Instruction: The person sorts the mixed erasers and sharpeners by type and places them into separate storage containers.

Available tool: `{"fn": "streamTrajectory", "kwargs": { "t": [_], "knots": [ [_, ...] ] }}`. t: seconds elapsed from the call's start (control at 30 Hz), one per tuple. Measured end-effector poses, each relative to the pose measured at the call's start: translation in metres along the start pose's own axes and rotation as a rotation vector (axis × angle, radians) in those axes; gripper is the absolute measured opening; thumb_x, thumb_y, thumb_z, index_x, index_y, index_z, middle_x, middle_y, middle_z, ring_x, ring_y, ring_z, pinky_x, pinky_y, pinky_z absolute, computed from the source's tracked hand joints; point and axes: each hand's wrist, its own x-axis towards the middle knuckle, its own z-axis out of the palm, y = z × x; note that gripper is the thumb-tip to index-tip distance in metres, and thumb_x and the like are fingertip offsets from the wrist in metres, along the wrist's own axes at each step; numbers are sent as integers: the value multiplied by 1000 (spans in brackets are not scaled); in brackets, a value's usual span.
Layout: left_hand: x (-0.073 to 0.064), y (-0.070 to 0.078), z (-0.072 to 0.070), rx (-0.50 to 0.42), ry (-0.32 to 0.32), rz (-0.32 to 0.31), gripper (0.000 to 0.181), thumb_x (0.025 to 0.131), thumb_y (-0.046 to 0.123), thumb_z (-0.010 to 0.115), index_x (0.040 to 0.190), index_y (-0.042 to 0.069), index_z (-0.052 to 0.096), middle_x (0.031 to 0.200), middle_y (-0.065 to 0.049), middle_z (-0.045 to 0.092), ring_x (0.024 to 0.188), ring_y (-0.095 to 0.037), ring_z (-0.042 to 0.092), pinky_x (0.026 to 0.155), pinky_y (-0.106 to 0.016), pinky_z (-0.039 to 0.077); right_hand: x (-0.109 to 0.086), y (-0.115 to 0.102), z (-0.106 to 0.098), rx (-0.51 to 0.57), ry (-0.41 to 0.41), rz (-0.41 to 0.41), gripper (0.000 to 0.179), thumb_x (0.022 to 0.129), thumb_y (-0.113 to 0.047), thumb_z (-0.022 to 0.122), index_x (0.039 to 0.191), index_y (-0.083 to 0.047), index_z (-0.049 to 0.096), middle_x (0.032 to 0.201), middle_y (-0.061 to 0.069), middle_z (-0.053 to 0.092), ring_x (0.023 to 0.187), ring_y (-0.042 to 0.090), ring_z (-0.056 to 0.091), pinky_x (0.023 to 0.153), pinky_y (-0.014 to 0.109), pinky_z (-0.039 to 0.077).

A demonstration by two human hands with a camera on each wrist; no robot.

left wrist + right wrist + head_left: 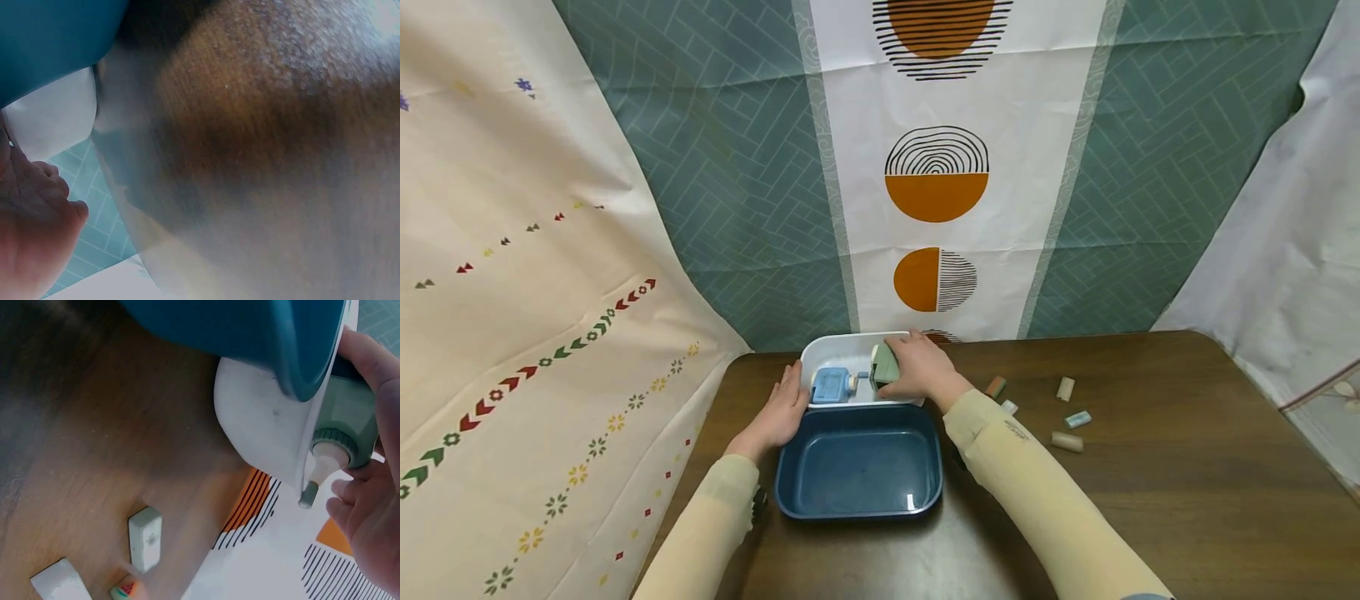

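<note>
A green crank pencil sharpener [884,365] is in my right hand [921,368], over the right part of a white tray [842,345]. The right wrist view shows the thumb and fingers around the green body, with its cream crank arm and ridged collar [334,439] facing the camera. A blue crank pencil sharpener [831,385] lies in the left part of the white tray. My left hand [781,410] rests along the tray's left side with its fingers straight. In the left wrist view only part of that hand [34,212] shows.
Directly in front of the white tray stands a dark blue tray [857,512]. To the right, several small erasers lie scattered on the brown table [1165,433], among them a light blue one [1078,419] and a tan one [1067,442]. Patterned cloth hangs behind the table.
</note>
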Motion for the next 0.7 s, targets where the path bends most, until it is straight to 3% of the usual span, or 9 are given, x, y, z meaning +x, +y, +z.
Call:
{"fn": "streamTrajectory", "kwargs": {
  "t": [0.17,0.3,0.43,0.53,0.7],
  "knots": [
    [1,-2,0,-1,-3,-3,63,118,18,28,165,-13,0,174,-32,4,162,-48,-3,128,-66,3,3,-5,0,20,-30,-36,103,82,-60,88,163,-12,45,159,12,53,159,39,30,128,51,27],
    [1,-2,1,-6,-5,-3,63,118,18,28,165,-13,0,174,-31,4,162,-48,-3,128,-65,2,2,-7,1,23,-49,-30,103,82,-61,87,163,-14,45,158,12,55,160,39,28,126,52,32],
    [1,-1,2,-4,-16,-14,65,117,20,28,165,-12,-2,175,-30,4,162,-47,-3,129,-64,1,2,-5,3,26,-61,-12,104,84,-63,85,165,-14,43,161,14,51,160,40,25,129,52,25],
    [1,-1,2,-1,-16,-20,65,117,20,28,166,-11,-2,175,-30,4,162,-47,-2,129,-63,2,2,-4,3,46,-61,-13,103,86,-67,80,166,-14,41,165,14,46,162,39,22,131,52,19],
    [0,-2,0,8,-4,-13,64,117,19,29,165,-12,-1,174,-31,5,162,-48,-1,129,-65,3,1,-2,0,66,-44,-24,93,96,-72,63,167,-15,40,168,13,42,163,38,17,131,51,18]
  ]
}}
